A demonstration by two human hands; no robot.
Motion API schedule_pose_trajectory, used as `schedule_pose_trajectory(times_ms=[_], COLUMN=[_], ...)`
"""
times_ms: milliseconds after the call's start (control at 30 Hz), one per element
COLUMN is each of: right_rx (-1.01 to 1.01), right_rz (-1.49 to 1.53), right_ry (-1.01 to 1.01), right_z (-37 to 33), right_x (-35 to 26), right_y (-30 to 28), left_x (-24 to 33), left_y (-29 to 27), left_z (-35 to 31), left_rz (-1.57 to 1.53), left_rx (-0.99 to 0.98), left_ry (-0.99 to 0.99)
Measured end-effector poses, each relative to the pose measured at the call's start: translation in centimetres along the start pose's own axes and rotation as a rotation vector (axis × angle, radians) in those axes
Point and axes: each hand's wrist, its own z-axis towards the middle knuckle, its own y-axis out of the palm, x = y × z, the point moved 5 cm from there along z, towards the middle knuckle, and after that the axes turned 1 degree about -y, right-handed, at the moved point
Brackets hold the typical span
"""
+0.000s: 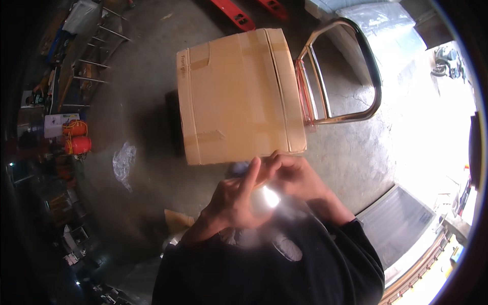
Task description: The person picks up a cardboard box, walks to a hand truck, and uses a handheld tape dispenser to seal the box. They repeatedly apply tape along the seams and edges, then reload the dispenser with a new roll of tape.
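Note:
Close in front of my chest, my left hand (231, 203) is curled round a pale, shiny, round thing (260, 202) with a bright glare on it. Its thumb points up, and the glare and blur hide exactly what kind of thing this is. My right hand (297, 180) meets it from the other side, with bent fingers pinched together at the thing's upper edge. Whatever lies between those fingertips is too small to make out. Just beyond both hands stands a large taped cardboard box (236, 96), its near edge beside my right fingertips.
A trolley's chrome handle (351, 119) rises right of the box. Red forks (236, 15) lie beyond it. Crumpled clear plastic (124, 165) is on the floor at left, near a metal ladder (91, 79) and red-orange equipment (77, 145). A grey panel (399, 223) lies at right.

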Motion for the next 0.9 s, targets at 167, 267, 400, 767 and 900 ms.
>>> schedule_pose_trajectory(times_ms=[167, 267, 400, 767, 900], right_rx=[0.038, 0.051, 0.078, -0.031, -0.051], right_rz=[0.041, 0.072, 0.134, 0.219, 0.236], right_ry=[0.002, -0.038, -0.056, -0.081, -0.075], right_z=[-2.0, -3.1, -4.1, -4.6, -4.1], right_x=[-0.5, -0.5, 0.1, 0.4, 0.8], right_y=[-2.6, -3.5, -4.2, -5.1, -4.7], left_x=[1.4, 1.9, 2.2, 2.0, 2.0], left_y=[2.2, 3.3, 4.0, 5.1, 5.2], left_z=[1.7, 2.1, 2.4, 1.1, 0.3], left_rz=[-0.035, -0.071, -0.052, -0.187, -0.169], left_rx=[0.045, 0.056, 0.062, 0.14, 0.145], left_ry=[0.057, 0.066, 0.114, 0.106, 0.1])
